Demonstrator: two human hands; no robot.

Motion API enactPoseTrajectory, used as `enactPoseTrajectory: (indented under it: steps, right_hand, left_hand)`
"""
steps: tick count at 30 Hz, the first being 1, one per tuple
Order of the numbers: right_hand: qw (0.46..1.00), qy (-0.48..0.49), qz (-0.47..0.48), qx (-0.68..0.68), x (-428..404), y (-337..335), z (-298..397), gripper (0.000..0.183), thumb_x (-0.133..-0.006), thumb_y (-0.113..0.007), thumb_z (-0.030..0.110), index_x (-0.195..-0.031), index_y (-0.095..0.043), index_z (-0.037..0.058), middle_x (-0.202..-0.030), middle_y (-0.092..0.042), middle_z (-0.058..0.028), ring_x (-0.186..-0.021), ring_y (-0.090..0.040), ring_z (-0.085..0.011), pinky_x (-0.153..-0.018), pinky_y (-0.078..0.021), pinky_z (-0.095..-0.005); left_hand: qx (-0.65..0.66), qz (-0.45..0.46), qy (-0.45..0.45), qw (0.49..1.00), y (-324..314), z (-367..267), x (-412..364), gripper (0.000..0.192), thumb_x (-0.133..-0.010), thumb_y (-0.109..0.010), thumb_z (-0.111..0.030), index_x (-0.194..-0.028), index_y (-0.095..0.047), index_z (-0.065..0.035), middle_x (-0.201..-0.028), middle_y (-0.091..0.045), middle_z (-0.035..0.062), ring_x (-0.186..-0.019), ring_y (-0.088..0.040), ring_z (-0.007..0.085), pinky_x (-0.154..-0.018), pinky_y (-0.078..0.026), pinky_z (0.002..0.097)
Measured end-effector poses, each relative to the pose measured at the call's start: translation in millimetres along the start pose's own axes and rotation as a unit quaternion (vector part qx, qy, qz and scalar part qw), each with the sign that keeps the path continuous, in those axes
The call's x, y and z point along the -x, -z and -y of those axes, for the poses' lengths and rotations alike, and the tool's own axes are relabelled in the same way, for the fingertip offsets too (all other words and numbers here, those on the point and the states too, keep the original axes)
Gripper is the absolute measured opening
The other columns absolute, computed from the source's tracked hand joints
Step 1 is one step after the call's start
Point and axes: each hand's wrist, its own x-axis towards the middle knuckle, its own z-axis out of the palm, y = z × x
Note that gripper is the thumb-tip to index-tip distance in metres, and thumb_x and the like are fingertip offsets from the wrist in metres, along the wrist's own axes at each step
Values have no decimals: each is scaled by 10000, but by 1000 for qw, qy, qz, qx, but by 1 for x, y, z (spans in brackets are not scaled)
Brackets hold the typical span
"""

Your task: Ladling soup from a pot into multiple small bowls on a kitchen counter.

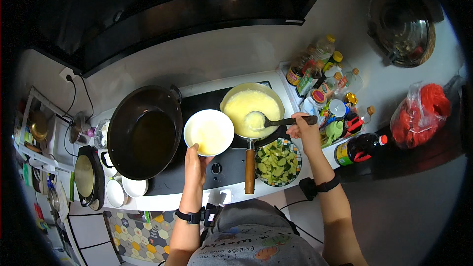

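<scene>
My left hand [196, 164] grips the near rim of a white bowl [208, 125] that holds a little pale yellow porridge-like liquid. With my right hand [305, 133] I hold the dark handle of a ladle [283, 121]. Its round scoop is dipped into the yellow liquid of a saucepan [226, 98]. The saucepan sits on the right side of a black cooktop [166, 184], its wooden handle [250, 173] pointing toward me. The bowl is beside the saucepan's left rim, tilted slightly. Below my right hand lies a checkered-rim plate [298, 155] of sliced green vegetables, probably cucumber or zucchini.
A large black wok [147, 133] covers the cooktop's left side. White bowls [116, 193] and a round griddle-like pan [85, 175] stand farther left. Sauce bottles and jars [317, 77] crowd the right corner, with a large dark bottle [356, 149] nearer. A range hood [192, 7] hangs above.
</scene>
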Motion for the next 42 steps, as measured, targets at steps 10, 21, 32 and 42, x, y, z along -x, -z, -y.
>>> enactPoseTrajectory:
  steps: [10, 21, 32, 42]
  right_hand:
    - [999, 21, -4, -29, 13, -11, 54, 187, -894, -475, 197, -920, -559, 32, -577, -602, -120, -411, -492, -113, -403, -362, -216]
    - [992, 72, 82, -57, 42, -36, 91, 187, -912, -458, 187, -968, -549, 34, -613, -606, -123, -457, -511, -114, -434, -367, -206]
    - [731, 502, 271, 375, 87, -34, 54, 293, -715, -595, 71, -1006, -572, 45, -727, -508, -63, -646, -526, -201, -587, -457, -297]
    - [818, 463, 191, 281, 75, -25, 36, 288, -731, -596, -8, -1014, -563, 31, -788, -558, -107, -722, -571, -242, -631, -484, -350]
  left_hand:
    - [-34, -31, 7, 999, -7, 2, -7, 474, -881, -422, -330, -1214, -406, 7, -1119, -535, 140, -955, -571, 205, -771, -490, 315]
    - [-84, 3, 18, 996, -37, -1, -10, 390, -911, -386, -289, -1180, -458, -17, -1007, -570, 81, -845, -570, 116, -714, -489, 250]
    - [-61, 18, 6, 998, -37, 1, -7, 406, -925, -415, -296, -1174, -441, 23, -1009, -581, 114, -846, -606, 140, -744, -522, 264]
    - [-58, -4, -14, 998, -24, 3, -10, 383, -925, -413, -279, -1164, -441, 18, -1031, -569, 121, -873, -603, 167, -774, -512, 300]
